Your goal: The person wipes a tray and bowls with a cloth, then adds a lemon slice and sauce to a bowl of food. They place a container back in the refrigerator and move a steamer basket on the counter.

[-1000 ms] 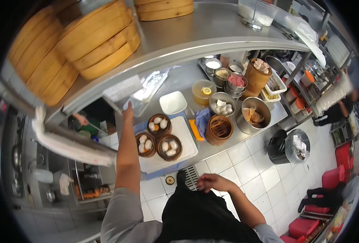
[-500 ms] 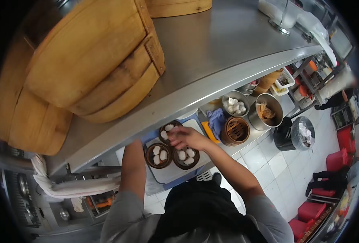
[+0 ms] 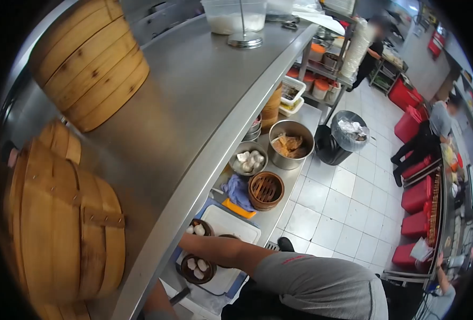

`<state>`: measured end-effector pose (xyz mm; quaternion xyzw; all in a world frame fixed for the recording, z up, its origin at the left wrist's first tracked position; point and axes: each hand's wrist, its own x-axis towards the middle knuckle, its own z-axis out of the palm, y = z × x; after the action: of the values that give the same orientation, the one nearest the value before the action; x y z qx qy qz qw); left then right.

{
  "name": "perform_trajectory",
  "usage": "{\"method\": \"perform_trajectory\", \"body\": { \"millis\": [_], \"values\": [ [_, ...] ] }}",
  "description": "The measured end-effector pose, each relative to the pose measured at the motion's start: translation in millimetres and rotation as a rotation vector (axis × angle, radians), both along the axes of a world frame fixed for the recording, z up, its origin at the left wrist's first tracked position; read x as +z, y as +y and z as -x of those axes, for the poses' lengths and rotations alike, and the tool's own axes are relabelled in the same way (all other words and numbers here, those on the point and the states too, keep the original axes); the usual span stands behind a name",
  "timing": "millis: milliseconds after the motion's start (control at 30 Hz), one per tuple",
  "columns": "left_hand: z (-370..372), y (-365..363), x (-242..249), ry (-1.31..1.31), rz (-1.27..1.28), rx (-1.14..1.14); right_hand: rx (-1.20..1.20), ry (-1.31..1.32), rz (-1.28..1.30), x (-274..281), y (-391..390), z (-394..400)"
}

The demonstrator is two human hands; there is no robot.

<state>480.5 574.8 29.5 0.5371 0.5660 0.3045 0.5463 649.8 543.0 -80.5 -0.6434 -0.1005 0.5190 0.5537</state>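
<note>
Person's right arm reaches across white tray (image 3: 231,223) on counter (image 3: 276,213), under steel shelf (image 3: 193,106) — hands hidden behind shelf edge, cannot tell whether they grip anything. Small bamboo steamers of white dumplings on tray: one (image 3: 199,229) just above forearm, one (image 3: 196,268) just below. Empty steamer (image 3: 265,190) beside blue cloth (image 3: 237,191). Large bamboo steamers (image 3: 90,64) on shelf — well apart from arm.

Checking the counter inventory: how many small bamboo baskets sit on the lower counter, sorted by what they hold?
Baskets with dumplings: 2
Empty basket: 1
Basket half hidden by an arm, contents unclear: 1
Total: 4
</note>
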Motion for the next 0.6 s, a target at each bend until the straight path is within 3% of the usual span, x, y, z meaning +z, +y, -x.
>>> {"method": "perform_trajectory", "body": {
  "millis": [133,200,333,400,467,533,567,600],
  "values": [
    [10.8,1.0,-1.5,-0.005,0.019,0.006,-0.163,0.140,0.049,57.2,-27.1,10.6],
    [7.8,2.3,0.1,-0.014,0.018,0.004,-0.199,-0.010,0.244,67.9,-24.3,18.1],
    [7.6,-3.1,8.0,-0.038,0.016,0.012,-0.230,0.061,0.188,1.3,19.5,30.1],
    [3.5,-9.0,7.8,-0.051,0.020,0.015,-0.070,-0.164,0.116,-6.9,28.9,27.8],
    [9.6,-11.6,10.5,-0.058,0.024,0.027,0.651,-1.281,-0.039,11.0,14.7,8.3],
    [8.9,-6.3,9.9,-0.074,0.029,0.038,-0.075,-1.363,-0.509,37.5,-22.3,1.8],
    [8.9,-4.9,11.8,-0.082,0.031,0.036,-0.057,-1.350,-0.518,57.3,-36.9,-2.1],
    [6.8,-3.3,16.7,-0.093,0.026,0.033,-0.167,-1.016,-0.247,83.3,-49.9,-10.1]
  ]
}}
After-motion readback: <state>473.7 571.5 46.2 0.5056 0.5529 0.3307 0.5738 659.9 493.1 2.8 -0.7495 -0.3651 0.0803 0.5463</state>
